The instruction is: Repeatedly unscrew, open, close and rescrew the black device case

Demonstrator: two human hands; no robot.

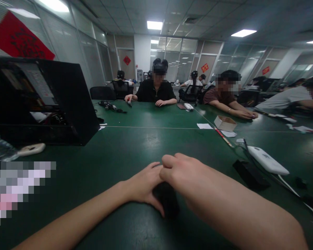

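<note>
A small black object [168,201], rounded like a computer mouse, is on the green table [114,215] in front of me. My left hand [147,182] grips it from the left, with the thumb along its near side. Above its far end, my right hand [176,170] is closed, the fingers curled down against my left fingers. Whatever my right fingertips pinch is hidden behind the hand. The black object is dark and partly covered, so its details do not show.
On the left stands a large black open-fronted case [86,104]. To the right lie a white power bank-like device [267,159] with a cable, a black block [250,175], and an open box [225,123]. Across the table sits a person in black [148,91]; another person [219,97] works further right.
</note>
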